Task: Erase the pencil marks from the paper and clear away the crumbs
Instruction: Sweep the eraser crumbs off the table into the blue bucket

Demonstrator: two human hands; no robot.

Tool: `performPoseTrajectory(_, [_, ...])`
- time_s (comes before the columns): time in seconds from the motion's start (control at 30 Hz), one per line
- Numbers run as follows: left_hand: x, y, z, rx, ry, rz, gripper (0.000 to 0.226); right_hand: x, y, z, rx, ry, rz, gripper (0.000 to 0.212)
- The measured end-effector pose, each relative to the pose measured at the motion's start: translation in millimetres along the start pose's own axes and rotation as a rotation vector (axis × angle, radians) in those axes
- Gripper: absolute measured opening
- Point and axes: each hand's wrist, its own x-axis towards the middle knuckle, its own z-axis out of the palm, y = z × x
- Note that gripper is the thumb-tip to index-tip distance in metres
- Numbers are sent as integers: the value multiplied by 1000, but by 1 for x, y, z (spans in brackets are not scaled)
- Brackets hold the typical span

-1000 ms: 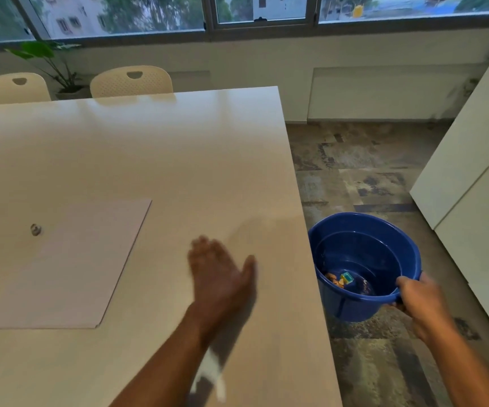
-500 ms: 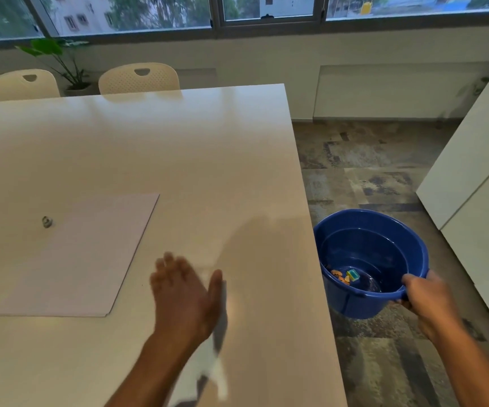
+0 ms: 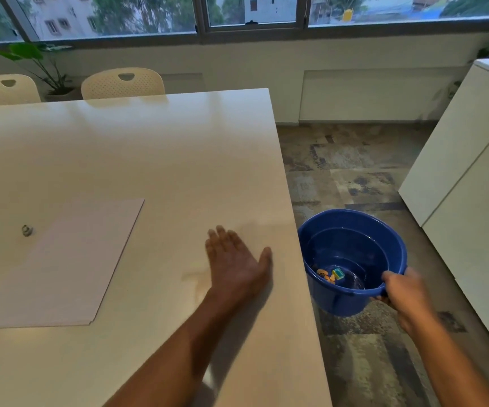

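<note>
Left hand point(image 3: 237, 259) flat, fingers spread, on tabletop point(image 3: 155, 160) near its right edge; right hand point(image 3: 407, 292) clamped on blue bucket point(image 3: 352, 230) rim (bucket below table edge). Paper point(image 3: 61, 265) lies well left.

Office: long table point(image 3: 149, 148), chairs point(image 3: 122, 83)

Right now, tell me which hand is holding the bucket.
The right hand: its fingers curl over the blue bucket's near rim beside the table. The left hand lies flat and open on the tabletop, holding nothing.
</note>
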Motion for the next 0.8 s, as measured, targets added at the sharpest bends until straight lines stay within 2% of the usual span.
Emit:
performPoseTrajectory(0.17, [5, 58, 5, 35, -125, 203, 97, 0, 1, -1, -12, -4, -13, 20])
performPoseTrajectory(0.33, [-14, 93, -5, -105, -257, 626, 76, 2, 3, 0, -7, -2, -1, 19])
performPoseTrajectory(0.37, [-16, 89, -6, -135, -228, 630, 75, 2, 3, -1, -6, -3, 1, 19])
performPoseTrajectory(0.43, [-17, 69, -7, -150, -119, 517, 76, 2, 3, -2, -7, -15, 2, 18])
performPoseTrajectory(0.57, [-3, -11, -12, 1, -6, 59, 84, 3, 3, -3, -20, -23, -2, 19])
performPoseTrajectory(0.6, [-2, -26, -15, 13, -1, 2, 86, 3, 2, -3, -21, -24, -3, 19])
performPoseTrajectory(0.7, [1, -19, -10, 32, -37, 19, 92, 4, 0, -3, -25, -23, 4, 20])
performPoseTrajectory(0.8, [5, 38, 2, 46, -117, 177, 95, 6, 0, -3, -34, -26, 6, 21])
